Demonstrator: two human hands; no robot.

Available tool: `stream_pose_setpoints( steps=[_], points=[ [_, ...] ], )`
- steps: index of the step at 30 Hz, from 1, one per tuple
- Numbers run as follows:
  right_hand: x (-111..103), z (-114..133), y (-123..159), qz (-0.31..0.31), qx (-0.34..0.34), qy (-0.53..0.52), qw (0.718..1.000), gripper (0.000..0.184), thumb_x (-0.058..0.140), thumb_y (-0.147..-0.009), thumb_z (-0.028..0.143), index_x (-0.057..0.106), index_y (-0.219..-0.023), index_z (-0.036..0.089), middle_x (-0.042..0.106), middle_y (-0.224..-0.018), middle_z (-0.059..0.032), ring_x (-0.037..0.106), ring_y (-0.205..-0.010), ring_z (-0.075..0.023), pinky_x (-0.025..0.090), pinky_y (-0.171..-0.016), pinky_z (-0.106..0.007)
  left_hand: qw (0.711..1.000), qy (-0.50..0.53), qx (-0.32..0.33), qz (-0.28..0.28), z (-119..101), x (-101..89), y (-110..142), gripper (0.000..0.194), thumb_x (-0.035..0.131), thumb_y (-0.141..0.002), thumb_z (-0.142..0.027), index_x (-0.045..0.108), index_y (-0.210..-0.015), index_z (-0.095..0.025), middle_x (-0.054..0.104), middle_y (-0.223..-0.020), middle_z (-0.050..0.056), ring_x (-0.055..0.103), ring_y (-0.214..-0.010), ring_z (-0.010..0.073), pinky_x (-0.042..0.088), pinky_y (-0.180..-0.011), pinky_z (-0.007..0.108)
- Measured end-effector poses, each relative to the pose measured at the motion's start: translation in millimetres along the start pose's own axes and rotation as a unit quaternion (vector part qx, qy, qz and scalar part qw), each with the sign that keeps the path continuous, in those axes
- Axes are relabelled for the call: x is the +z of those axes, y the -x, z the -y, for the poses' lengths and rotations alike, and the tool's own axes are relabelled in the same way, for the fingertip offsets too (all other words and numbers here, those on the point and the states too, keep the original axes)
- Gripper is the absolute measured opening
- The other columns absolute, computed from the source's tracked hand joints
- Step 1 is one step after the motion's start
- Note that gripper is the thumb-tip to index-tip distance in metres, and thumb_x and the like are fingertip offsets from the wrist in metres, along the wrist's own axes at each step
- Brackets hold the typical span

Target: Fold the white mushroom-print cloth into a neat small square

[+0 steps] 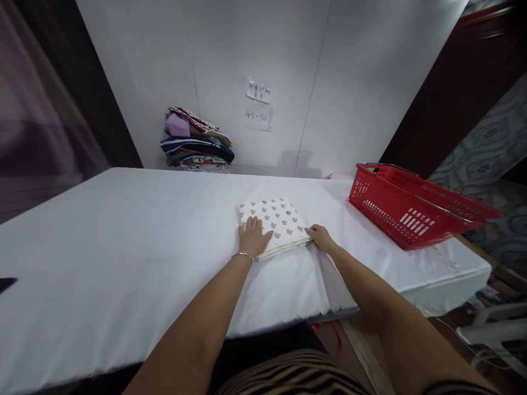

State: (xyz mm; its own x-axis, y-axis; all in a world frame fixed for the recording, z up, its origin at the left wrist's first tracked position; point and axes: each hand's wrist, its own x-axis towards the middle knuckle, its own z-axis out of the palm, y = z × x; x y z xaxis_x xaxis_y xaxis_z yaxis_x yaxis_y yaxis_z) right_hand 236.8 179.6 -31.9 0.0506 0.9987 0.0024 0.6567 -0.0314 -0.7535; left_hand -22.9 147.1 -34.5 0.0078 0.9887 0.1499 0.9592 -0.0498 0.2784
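A folded white cloth (278, 216) with a grey printed pattern lies on the white-covered table (144, 247), near its front edge. Its layers show along the near side. My left hand (253, 237) rests flat on the cloth's left part, fingers spread, with a bracelet at the wrist. At the cloth's right near corner, my right hand (321, 237) pinches the edge between thumb and fingers.
A red plastic basket (411, 206) with metal handles stands at the table's right end. Against the wall at the back left is a stack of folded fabrics (197, 140). Two paper notes (258, 118) are stuck on the wall.
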Motion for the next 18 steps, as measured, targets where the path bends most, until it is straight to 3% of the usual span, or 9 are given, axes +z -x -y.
stream_pose_setpoints(
  steps=[4, 6, 10, 13, 15, 18],
  points=[
    [-4.3, -0.4, 6.0, 0.009, -0.01, 0.029, 0.999, 0.029, 0.049, -0.078, 0.046, 0.054, -0.067, 0.02, 0.043, -0.042, 0.0059, 0.045, -0.041, -0.0115, 0.034, -0.043, -0.023, 1.0, -0.004, 0.002, 0.0, -0.5, -1.7, 1.4, 0.066, 0.022, -0.086, -0.059, 0.031, -0.138, -0.02, 0.02, -0.15, 0.006, 0.008, -0.139, 0.0272, 0.018, -0.107, 0.055],
    [-7.4, 3.2, 6.6, -0.005, -0.023, 0.051, 0.998, 0.028, 0.05, -0.078, 0.045, 0.056, -0.069, 0.019, 0.051, -0.048, 0.0022, 0.051, -0.049, -0.0144, 0.04, -0.049, -0.025, 1.0, -0.005, 0.001, 0.003, -1.2, -3.1, 2.1, 0.065, 0.022, -0.086, -0.058, 0.031, -0.138, -0.019, 0.02, -0.151, 0.006, 0.008, -0.139, 0.0273, 0.018, -0.107, 0.054],
    [-4.0, 21.1, 2.9, -0.052, -0.081, 0.086, 0.992, 0.029, 0.047, -0.081, 0.041, 0.062, -0.091, 0.019, 0.065, -0.094, -0.0081, 0.059, -0.09, -0.0213, 0.044, -0.08, -0.033, 1.0, -0.008, 0.001, 0.004, -2.8, -4.6, 3.1, 0.064, 0.023, -0.087, -0.057, 0.031, -0.138, -0.02, 0.02, -0.15, 0.006, 0.008, -0.139, 0.0262, 0.018, -0.107, 0.054],
    [11.4, 39.0, -0.6, -0.04, -0.204, 0.13, 0.97, 0.043, 0.041, -0.085, 0.043, 0.054, -0.119, 0.02, 0.05, -0.13, -0.0094, 0.044, -0.121, -0.0217, 0.035, -0.099, -0.036, 1.0, -0.009, -0.002, 0.003, -3.1, -3.4, 2.6, 0.065, 0.023, -0.086, -0.058, 0.031, -0.138, -0.021, 0.02, -0.15, 0.006, 0.007, -0.139, 0.0255, 0.017, -0.108, 0.053],
    [23.8, 47.6, -1.7, 0.006, -0.268, 0.186, 0.945, 0.052, 0.038, -0.087, 0.047, 0.045, -0.131, 0.019, 0.037, -0.142, -0.0096, 0.029, -0.132, -0.0224, 0.027, -0.105, -0.038, 1.0, -0.01, -0.005, 0.003, -2.8, -1.9, 2.0, 0.065, 0.023, -0.086, -0.059, 0.03, -0.138, -0.02, 0.02, -0.151, 0.006, 0.007, -0.139, 0.0251, 0.017, -0.108, 0.053],
    [36.5, 51.3, -1.1, 0.093, -0.251, 0.283, 0.921, 0.061, 0.031, -0.09, 0.052, 0.034, -0.139, 0.016, 0.025, -0.149, -0.0102, 0.015, -0.138, -0.0244, 0.016, -0.109, -0.044, 1.0, -0.01, -0.003, 0.002, -2.0, 0.3, 1.7, 0.066, 0.024, -0.086, -0.06, 0.03, -0.138, -0.02, 0.019, -0.151, 0.006, 0.008, -0.139, 0.0248, 0.016, -0.108, 0.053]
  ],
)
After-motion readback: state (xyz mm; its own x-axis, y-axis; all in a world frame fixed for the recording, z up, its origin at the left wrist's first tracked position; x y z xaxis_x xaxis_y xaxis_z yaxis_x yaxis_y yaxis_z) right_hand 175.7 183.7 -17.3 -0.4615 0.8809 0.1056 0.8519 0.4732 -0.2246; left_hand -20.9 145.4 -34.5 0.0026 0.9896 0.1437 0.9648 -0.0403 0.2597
